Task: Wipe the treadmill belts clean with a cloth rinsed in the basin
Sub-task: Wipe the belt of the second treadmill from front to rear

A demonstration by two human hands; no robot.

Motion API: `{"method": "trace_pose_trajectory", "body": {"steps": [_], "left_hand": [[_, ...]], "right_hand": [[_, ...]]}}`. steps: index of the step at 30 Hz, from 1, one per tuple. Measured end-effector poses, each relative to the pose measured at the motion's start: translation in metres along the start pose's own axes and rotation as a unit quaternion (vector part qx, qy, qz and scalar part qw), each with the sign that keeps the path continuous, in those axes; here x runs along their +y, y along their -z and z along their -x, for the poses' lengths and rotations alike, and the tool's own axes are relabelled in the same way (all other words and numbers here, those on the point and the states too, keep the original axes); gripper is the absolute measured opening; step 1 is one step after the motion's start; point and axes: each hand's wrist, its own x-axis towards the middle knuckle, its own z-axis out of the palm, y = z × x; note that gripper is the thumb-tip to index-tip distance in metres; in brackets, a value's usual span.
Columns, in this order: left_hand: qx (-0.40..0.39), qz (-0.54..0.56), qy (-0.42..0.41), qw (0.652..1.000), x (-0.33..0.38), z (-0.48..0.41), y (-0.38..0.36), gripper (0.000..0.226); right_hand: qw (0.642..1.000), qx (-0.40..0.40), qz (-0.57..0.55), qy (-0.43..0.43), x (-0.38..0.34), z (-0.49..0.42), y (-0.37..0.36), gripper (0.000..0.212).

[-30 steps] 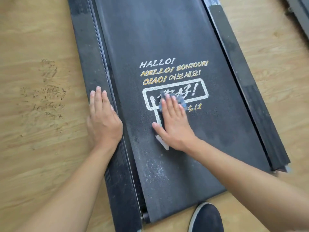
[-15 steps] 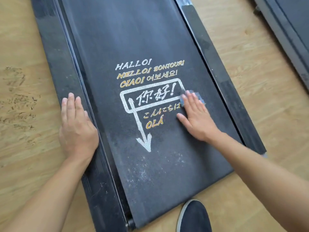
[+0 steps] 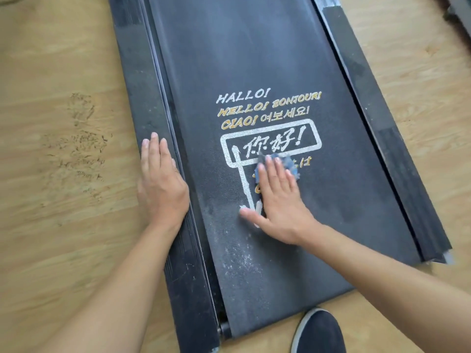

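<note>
Treadmill belt point(image 3: 242, 47), black and dusty, runs down the middle of the view on a pale wooden floor point(image 3: 51, 238). At far left the floor carries a patch of dark scuff marks point(image 3: 81, 149). Next comes the left side rail point(image 3: 142, 85), also dusty. The left hand point(image 3: 163, 189) lies flat, palm down, on that rail's outer edge, its fingers straight and pressed together and holding nothing.

On the belt sits printed lettering point(image 3: 267, 105) in white and gold, with a white box and an arrow below it. A blue-grey cloth point(image 3: 288, 163), crumpled, lies on the belt just under the white box and covers part of the gold line there. The right hand point(image 3: 280, 207) presses flat on the cloth, fingers straight and slightly spread, thumb stretched wide to the left and touching the belt. White specks point(image 3: 242, 261) dot the belt nearer the person.

Further right is the right side rail point(image 3: 382, 123). A dark shoe point(image 3: 321, 332) rests on the floor at the belt's near end. Part of a second treadmill point(image 3: 458, 11) shows in the top right corner.
</note>
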Motion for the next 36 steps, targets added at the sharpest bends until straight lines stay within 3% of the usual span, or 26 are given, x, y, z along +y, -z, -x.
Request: {"method": "trace_pose_trajectory", "body": {"steps": [4,9,13,16,19,23,25,29,32,34,36], "left_hand": [[0.000,0.037,0.014,0.999,0.002,-0.001,0.006,0.057],[-0.017,-0.029,0.070,0.997,0.020,0.010,0.006,0.057],[-0.034,-0.040,0.044,0.998,0.021,0.019,0.010,0.059],[-0.050,-0.024,0.057,0.997,0.021,0.015,0.019,0.056],[-0.052,0.001,0.057,0.997,0.023,0.017,0.021,0.052],[-0.017,0.042,0.070,0.997,0.017,0.018,0.017,0.052],[-0.005,0.042,0.065,0.997,0.020,0.020,0.014,0.055],[0.038,0.089,0.070,0.993,0.017,0.017,0.008,0.057],[0.048,0.182,0.070,0.980,0.002,0.017,0.007,0.051],[0.004,0.224,0.084,0.971,0.000,0.023,0.015,0.051],[-0.055,0.194,0.102,0.974,0.011,0.024,0.032,0.051]], "right_hand": [[0.987,-0.012,0.038,0.157,-0.079,-0.006,-0.019,0.107],[0.979,-0.015,0.040,0.198,-0.100,-0.010,-0.025,0.100],[0.965,-0.120,0.078,0.221,-0.088,-0.019,0.010,0.099],[0.932,-0.218,0.143,0.250,-0.102,-0.035,0.059,0.094],[0.936,-0.231,0.127,0.232,-0.111,-0.043,0.130,0.064],[0.955,-0.213,0.122,0.168,-0.101,-0.054,0.179,0.043],[0.957,-0.208,0.135,0.154,-0.088,-0.066,0.166,0.038],[0.970,-0.180,0.077,0.142,-0.080,-0.082,0.108,0.052],[0.977,-0.160,-0.009,0.142,-0.071,-0.085,0.077,0.033],[0.973,-0.162,-0.033,0.162,-0.065,-0.084,0.080,0.020],[0.967,-0.168,-0.063,0.179,-0.062,-0.082,0.093,0.016]]}}
